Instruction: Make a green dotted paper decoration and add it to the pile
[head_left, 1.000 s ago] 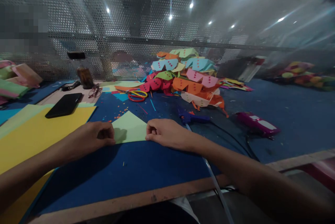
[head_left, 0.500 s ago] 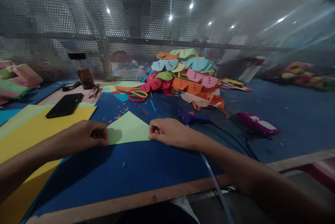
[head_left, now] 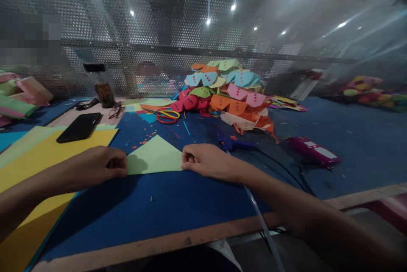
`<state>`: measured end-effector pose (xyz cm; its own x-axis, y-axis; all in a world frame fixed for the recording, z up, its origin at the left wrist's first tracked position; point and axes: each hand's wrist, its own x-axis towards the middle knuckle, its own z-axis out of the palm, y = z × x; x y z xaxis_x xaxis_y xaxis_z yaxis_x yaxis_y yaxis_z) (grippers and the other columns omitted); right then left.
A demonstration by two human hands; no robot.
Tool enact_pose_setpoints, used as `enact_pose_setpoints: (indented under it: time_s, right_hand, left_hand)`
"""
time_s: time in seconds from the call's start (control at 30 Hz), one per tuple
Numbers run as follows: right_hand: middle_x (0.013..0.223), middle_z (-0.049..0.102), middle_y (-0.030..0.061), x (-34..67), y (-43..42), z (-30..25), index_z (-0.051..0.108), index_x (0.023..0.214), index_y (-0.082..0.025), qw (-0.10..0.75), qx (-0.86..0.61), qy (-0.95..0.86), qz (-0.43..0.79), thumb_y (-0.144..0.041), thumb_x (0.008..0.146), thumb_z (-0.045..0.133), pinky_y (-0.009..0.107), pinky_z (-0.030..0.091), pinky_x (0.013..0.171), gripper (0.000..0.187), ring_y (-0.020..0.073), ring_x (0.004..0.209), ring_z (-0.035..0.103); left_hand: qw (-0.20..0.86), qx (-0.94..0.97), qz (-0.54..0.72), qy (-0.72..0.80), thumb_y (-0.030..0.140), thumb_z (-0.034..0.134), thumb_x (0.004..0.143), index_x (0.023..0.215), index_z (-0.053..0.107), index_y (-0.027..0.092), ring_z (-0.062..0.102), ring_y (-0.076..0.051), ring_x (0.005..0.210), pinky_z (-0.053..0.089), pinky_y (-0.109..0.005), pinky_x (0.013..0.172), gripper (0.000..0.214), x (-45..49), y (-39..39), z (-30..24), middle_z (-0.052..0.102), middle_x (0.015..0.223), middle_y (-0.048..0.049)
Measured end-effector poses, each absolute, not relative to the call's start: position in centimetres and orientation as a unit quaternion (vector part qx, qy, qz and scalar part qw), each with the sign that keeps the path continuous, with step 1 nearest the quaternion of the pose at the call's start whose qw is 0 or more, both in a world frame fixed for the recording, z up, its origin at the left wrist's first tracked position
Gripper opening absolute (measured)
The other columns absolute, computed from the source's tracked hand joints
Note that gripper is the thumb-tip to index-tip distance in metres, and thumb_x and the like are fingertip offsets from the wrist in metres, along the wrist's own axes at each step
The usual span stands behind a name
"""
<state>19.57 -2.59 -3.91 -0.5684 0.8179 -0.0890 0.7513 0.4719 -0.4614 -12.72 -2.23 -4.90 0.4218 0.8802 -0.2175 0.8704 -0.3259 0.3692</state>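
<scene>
A pale green sheet of paper (head_left: 157, 157), folded to a triangle, lies on the blue tabletop with its point away from me. At its left corner my left hand (head_left: 104, 164) is closed, fingers curled, pinching the edge. My right hand (head_left: 203, 161) is closed on the opposite corner, thumb and finger together. Just beyond the right hand lies a blue glue gun (head_left: 233, 142), its cable running to the right; a clear glue stick (head_left: 260, 217) runs from it under my forearm.
Scissors (head_left: 168, 115) with red and yellow handles lie ahead, near a heap of cut coloured paper shapes (head_left: 229, 102). To the left are yellow sheets (head_left: 95, 138), a black phone (head_left: 79, 127) and a jar (head_left: 103, 91). A purple device (head_left: 314, 152) sits at right.
My left hand has slid slightly left along the fold, showing a little more of the green paper's left corner. The right hand stays at its corner.
</scene>
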Motion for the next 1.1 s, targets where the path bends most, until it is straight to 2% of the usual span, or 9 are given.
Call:
enact_pose_setpoints:
  time_s: [0.2, 0.63, 0.83, 1.1]
  right_hand:
    - [0.085, 0.070, 0.0015, 19.5, -2.7, -3.8, 0.068, 0.090, -0.018, 0.071, -0.459, -0.855, 0.230, -0.025, 0.089, 0.068, 0.025, 0.032, 0.062, 0.007, 0.0146, 0.074, 0.060]
    - [0.085, 0.070, 0.0018, 19.5, -2.8, -3.5, 0.068, 0.090, -0.018, 0.063, -0.459, -0.856, 0.229, -0.026, 0.089, 0.068, 0.025, 0.032, 0.062, 0.007, 0.0154, 0.075, 0.061]
    - [0.083, 0.069, 0.0006, 19.7, -2.7, -3.5, 0.067, 0.091, -0.018, 0.062, -0.458, -0.859, 0.220, -0.024, 0.089, 0.069, 0.024, 0.032, 0.062, 0.007, 0.0149, 0.075, 0.061]
    - [0.085, 0.069, 0.0007, 20.1, -2.7, -3.2, 0.067, 0.091, -0.018, 0.051, -0.459, -0.860, 0.218, -0.025, 0.090, 0.068, 0.025, 0.031, 0.061, 0.007, 0.0151, 0.077, 0.061]
  left_hand:
    - [0.227, 0.815, 0.020, 0.533, 0.053, 0.059, 0.083, 0.074, 0.068, 0.023, 0.064, -0.025, 0.074, 0.042, -0.031, 0.066, 0.032, -13.1, -1.9, -5.4, 0.071, 0.074, -0.0025]
    - [0.274, 0.805, 0.041, 0.524, 0.040, 0.068, 0.078, 0.075, 0.069, 0.023, 0.064, -0.022, 0.070, 0.043, -0.030, 0.064, 0.018, -13.2, -1.8, -4.7, 0.070, 0.071, -0.0019]
    - [0.281, 0.814, 0.012, 0.508, 0.045, 0.069, 0.080, 0.074, 0.070, 0.022, 0.062, -0.023, 0.071, 0.043, -0.030, 0.065, 0.023, -14.2, -1.0, -5.0, 0.070, 0.071, -0.0009]
    - [0.273, 0.806, 0.017, 0.525, 0.031, 0.068, 0.076, 0.067, 0.070, 0.019, 0.060, -0.018, 0.067, 0.041, -0.026, 0.064, 0.014, -14.4, -1.7, -3.6, 0.069, 0.066, 0.0020]
